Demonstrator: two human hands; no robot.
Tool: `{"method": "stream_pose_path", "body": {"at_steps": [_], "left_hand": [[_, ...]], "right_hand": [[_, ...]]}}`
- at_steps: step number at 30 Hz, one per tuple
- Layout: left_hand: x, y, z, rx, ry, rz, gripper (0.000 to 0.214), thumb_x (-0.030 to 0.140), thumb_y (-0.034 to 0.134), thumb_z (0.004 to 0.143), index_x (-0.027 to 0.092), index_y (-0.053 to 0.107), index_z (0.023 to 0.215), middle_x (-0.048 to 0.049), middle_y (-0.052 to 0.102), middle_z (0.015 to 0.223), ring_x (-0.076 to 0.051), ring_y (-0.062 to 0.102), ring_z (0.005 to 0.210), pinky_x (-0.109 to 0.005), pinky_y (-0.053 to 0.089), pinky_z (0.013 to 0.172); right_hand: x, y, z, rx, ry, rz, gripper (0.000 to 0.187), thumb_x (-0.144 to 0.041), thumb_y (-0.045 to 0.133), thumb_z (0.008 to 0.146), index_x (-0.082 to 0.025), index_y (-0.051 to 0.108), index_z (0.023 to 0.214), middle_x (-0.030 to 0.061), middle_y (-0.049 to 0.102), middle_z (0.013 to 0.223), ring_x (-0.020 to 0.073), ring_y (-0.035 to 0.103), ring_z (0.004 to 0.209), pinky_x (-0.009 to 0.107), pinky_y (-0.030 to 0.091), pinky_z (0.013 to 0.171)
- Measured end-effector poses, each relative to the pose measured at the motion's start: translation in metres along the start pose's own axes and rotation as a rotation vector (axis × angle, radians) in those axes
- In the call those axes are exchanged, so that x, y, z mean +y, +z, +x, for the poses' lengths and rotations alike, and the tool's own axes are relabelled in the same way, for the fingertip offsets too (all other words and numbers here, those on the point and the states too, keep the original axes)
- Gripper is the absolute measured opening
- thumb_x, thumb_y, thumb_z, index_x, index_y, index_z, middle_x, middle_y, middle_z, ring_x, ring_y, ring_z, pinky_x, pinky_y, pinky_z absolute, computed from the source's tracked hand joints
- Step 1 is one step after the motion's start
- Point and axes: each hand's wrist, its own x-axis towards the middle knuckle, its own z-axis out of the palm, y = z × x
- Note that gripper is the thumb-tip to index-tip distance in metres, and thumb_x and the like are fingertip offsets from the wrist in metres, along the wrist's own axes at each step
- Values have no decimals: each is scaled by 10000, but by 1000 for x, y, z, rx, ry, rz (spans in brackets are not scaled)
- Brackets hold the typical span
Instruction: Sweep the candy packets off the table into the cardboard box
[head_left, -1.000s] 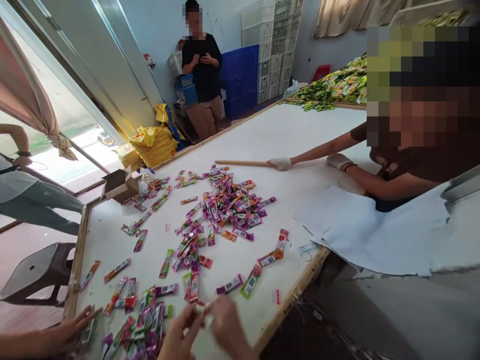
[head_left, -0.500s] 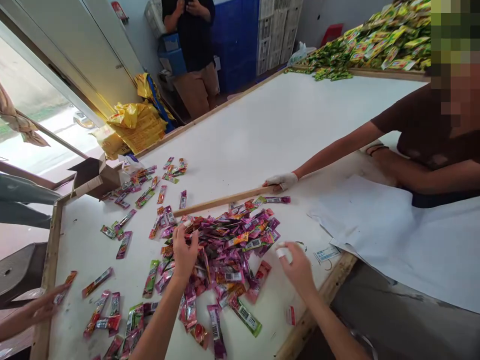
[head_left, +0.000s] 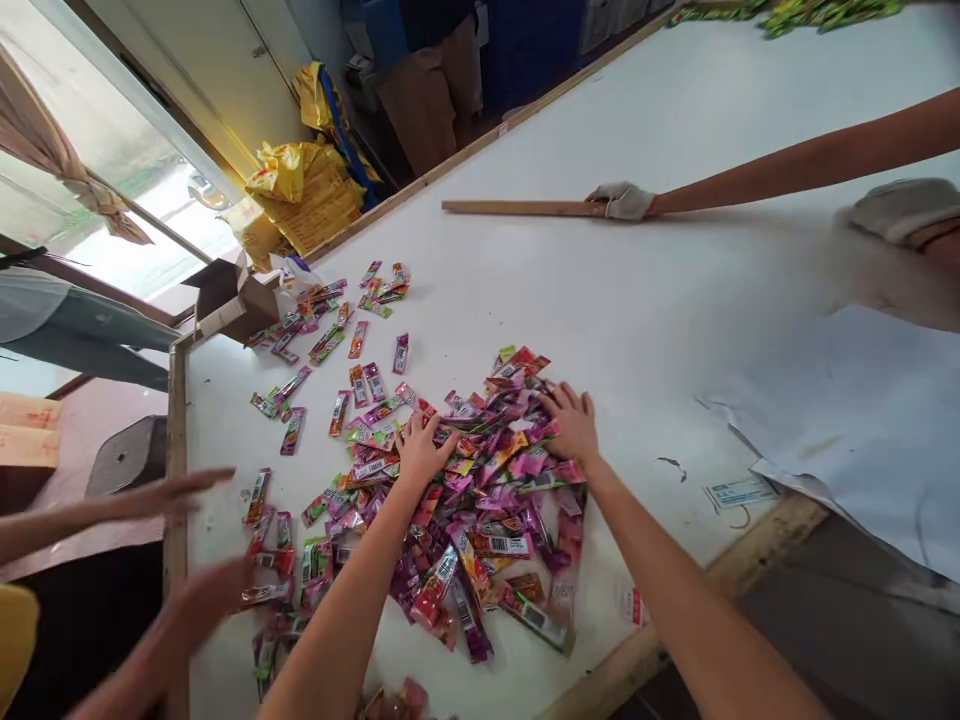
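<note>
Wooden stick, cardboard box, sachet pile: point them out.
Wooden stick (head_left: 517, 208), head view, mid-shaft.
Cardboard box (head_left: 229, 300), head view, its side wall.
Sachet pile (head_left: 487, 500), head view, middle of the heap.

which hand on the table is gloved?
The co-worker's gloved hand at the far side, gripping the wooden stick. The wearer's left hand and right hand are bare, flat on the sachet pile.

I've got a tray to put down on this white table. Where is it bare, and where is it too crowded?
Bare: the table between the wooden stick and the packet pile, and beyond the stick toward the far edge. Crowded: the pile under the left hand and right hand, and scattered packets toward the cardboard box.
</note>
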Motion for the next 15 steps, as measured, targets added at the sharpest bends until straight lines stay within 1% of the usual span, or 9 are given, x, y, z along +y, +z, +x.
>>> {"method": "stream_pose_path", "body": {"at_steps": [2,6,9,10,11,12,13,14,15], "left_hand": [[-23,2,-26,8,-38,18,499,498,467,867,237,538,1286,-127,398,1435,-333,342,1339,-572,213,1120],[-76,9,-89,32,-140,66,476,429,450,880,184,539,1279,-148,399,1437,-326,363,1328,-561,233,1113],[-111,14,-135,17,-225,88,464,395,453,874,151,552,1257,-169,411,1426,-342,390,1307,-577,232,1109],[-121,13,-150,3,-246,83,467,388,454,871,150,547,1262,-174,411,1423,-347,389,1308,-584,235,1106],[-129,11,-165,-6,-264,67,484,388,459,866,148,533,1280,-183,397,1430,-350,377,1319,-579,247,1103],[-135,7,-179,-14,-277,41,523,400,472,859,142,503,1313,-197,354,1453,-351,354,1338,-561,265,1103],[-141,2,-191,-8,-285,19,585,423,491,848,133,456,1355,-213,288,1484,-352,321,1359,-540,276,1105],[-146,-3,-202,14,-288,13,663,459,514,833,129,399,1397,-221,211,1513,-355,277,1383,-525,273,1112],[-151,-10,-211,47,-295,28,745,501,541,812,132,348,1429,-220,135,1536,-365,224,1404,-525,251,1122]], "right_hand": [[-35,16,-24,-39,-52,9,695,-268,658,679,-227,481,1351,88,323,1492,324,199,1395,561,83,1143],[-104,41,-64,-158,-125,117,600,-306,614,731,-195,528,1314,99,360,1469,319,160,1412,520,46,1165],[-139,55,-87,-292,-229,224,524,-283,560,773,-145,553,1278,122,379,1452,334,139,1415,537,60,1164],[-142,56,-96,-322,-270,270,512,-241,543,764,-130,558,1264,128,387,1443,322,163,1410,527,86,1167],[-141,54,-107,-313,-296,327,503,-193,519,746,-126,567,1242,125,414,1422,292,210,1399,496,127,1172],[-135,50,-120,-265,-298,388,498,-155,489,727,-131,577,1216,116,445,1395,252,270,1376,450,180,1172],[-124,44,-134,-193,-282,446,495,-134,457,714,-130,579,1194,116,481,1353,218,325,1344,411,221,1166],[-111,38,-150,-59,-204,500,469,-138,422,725,-151,585,1164,104,518,1301,191,378,1303,380,275,1145],[-97,31,-165,17,-108,506,452,-175,390,766,-143,555,1186,129,492,1311,210,388,1287,413,299,1130]]}}
